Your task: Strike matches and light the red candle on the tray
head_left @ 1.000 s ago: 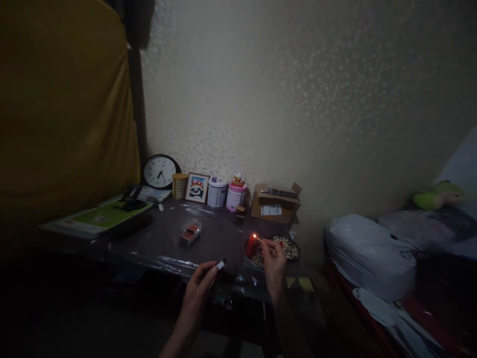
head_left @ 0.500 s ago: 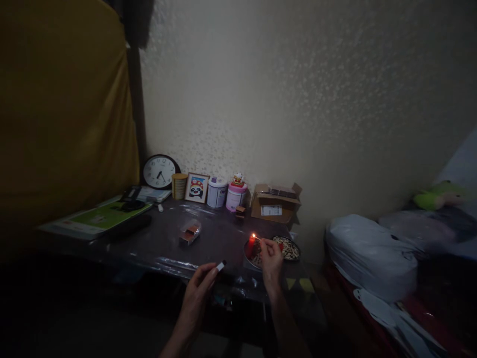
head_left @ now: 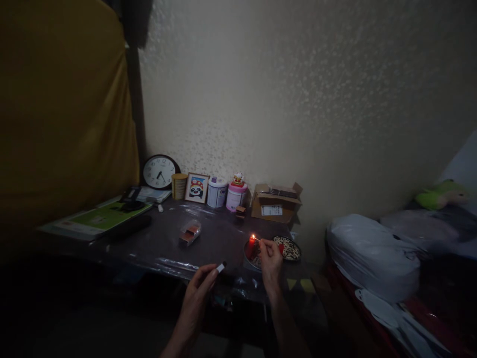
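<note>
My right hand (head_left: 271, 258) pinches a burning match (head_left: 256, 238) whose flame sits at the top of a red candle (head_left: 251, 247). The candle stands on a patterned plate (head_left: 290, 248) near the table's front right corner. My left hand (head_left: 201, 286) hovers at the table's front edge, its fingers closed round a small matchbox (head_left: 221, 267) with a pale end showing.
A dark table (head_left: 167, 248) covered in plastic holds a small wrapped packet (head_left: 190, 232), a wall clock (head_left: 159, 171), a framed picture (head_left: 197, 187), tins (head_left: 217, 192), a cardboard box (head_left: 276, 203) and green papers (head_left: 97, 219). A bed with a grey bundle (head_left: 370, 253) lies to the right.
My right hand and the match have barely shifted at the candle top; the left hand with the matchbox stays about where it was.
</note>
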Available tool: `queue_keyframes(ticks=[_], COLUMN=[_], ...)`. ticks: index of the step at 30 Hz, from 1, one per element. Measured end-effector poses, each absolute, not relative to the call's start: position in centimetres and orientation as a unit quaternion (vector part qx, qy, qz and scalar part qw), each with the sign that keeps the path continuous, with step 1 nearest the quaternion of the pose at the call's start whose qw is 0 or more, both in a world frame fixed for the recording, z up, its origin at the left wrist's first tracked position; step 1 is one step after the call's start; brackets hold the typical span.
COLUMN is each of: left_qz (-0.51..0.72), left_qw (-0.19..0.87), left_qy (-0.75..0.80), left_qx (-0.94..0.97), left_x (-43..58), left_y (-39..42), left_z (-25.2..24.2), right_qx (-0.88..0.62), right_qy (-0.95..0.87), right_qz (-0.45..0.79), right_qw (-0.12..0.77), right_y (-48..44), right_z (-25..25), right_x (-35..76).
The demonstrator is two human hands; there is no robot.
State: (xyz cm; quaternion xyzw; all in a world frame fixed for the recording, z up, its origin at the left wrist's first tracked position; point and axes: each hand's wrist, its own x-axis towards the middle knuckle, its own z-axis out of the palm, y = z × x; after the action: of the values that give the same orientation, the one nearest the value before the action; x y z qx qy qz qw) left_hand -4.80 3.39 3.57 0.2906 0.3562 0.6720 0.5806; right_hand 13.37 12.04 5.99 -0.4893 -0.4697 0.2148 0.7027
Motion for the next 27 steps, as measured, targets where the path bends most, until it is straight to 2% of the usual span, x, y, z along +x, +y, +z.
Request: queue_keyframes(ticks=[27], left_qz=[0.670], left_qw=[0.587], left_qy=[0.354], left_qx=[0.287], left_x=[-4.81], left_y=[3.14], left_z=[3.97], right_qx=[-0.493], right_qy=[-0.458], right_qz=[0.231], right_qw=[0.702], right_y=[11.88], right_z=[6.46], right_x=[13.17])
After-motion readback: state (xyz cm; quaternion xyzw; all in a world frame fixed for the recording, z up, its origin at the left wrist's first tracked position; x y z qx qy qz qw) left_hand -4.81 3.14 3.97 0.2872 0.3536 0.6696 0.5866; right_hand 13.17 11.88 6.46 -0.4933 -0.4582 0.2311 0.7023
